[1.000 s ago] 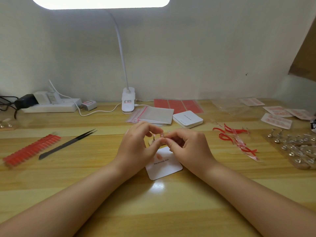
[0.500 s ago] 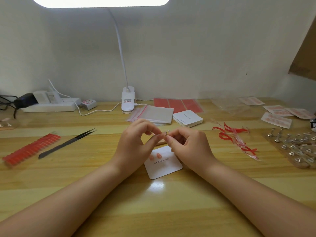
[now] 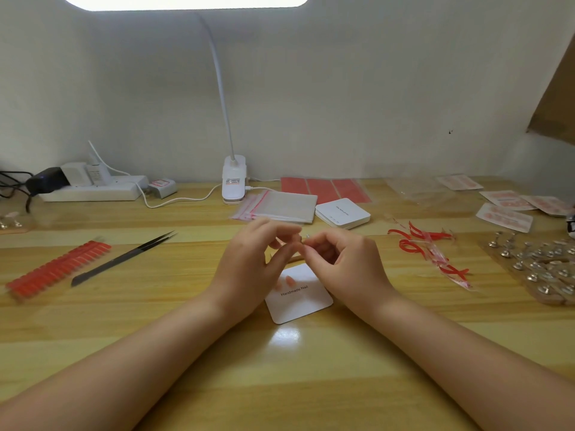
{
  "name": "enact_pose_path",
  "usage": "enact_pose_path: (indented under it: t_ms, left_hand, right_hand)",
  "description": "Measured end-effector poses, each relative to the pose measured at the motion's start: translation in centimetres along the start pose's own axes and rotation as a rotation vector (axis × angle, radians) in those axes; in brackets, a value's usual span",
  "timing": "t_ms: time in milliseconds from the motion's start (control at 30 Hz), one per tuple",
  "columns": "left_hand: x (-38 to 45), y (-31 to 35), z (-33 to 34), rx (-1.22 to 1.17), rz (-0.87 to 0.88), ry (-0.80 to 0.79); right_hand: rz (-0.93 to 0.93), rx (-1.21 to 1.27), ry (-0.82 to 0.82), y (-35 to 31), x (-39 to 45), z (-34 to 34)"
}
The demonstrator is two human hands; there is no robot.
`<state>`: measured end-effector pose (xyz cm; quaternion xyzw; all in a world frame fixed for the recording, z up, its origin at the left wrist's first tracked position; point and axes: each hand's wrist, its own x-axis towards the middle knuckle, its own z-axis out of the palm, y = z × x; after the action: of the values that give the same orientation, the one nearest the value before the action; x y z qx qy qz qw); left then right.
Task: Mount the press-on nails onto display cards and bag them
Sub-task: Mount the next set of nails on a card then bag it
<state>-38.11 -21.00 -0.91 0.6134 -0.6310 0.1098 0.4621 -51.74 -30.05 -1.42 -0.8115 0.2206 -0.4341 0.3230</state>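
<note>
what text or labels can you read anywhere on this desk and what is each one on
"Handmade Nail": on the white display card lying between the hands.
Stack of white cards: small print, too small to read.
Lamp base sticker: blurred, unreadable.
Small box by the power strip: red label, unreadable.

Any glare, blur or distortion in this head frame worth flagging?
Head view: the lamp head is blown out at the top edge; its glare spot shines on the table below the display card; fingertips of the left hand look slightly motion-blurred; wide-angle stretch toward the edges.
</note>
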Motion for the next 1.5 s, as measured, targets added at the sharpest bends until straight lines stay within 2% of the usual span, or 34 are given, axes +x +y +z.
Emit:
enact_pose_path:
  t_ms: [667,1000,1133,1233,1300,1433,1500]
  left_hand:
    - [0.2,0.2,-0.2,-0.027,0.067,0.096]
    - [0.1,0.1,0.0,-0.014,0.042,0.108]
    - [0.1,0.1,-0.2,-0.012,0.05,0.181]
    - [0.0,0.0,-0.2,0.0,0.036,0.16]
    - [0.0,-0.2,0.1,-0.002,-0.056,0.13]
    - [0.1,-1.1,0.4,0.068,-0.399,0.063]
    - [0.1,-1.4,0.5,0.1,-0.474,0.038]
  right_hand:
    - [0.152,0.054,-0.016,-0.3,0.3,0.1]
    - [0.187,0.063,-0.01,-0.2,0.3,0.3]
    - [0.289,0.089,0.091,0.7,1.1,-0.7]
    - [0.255,0.136,0.13,1.2,1.6,-1.8]
    - [0.232,0.141,0.098,1.1,1.4,-1.4]
    - [0.177,0.093,0.026,0.8,1.0,-0.2]
    - [0.176,0.064,0.008,0.8,1.2,-0.1]
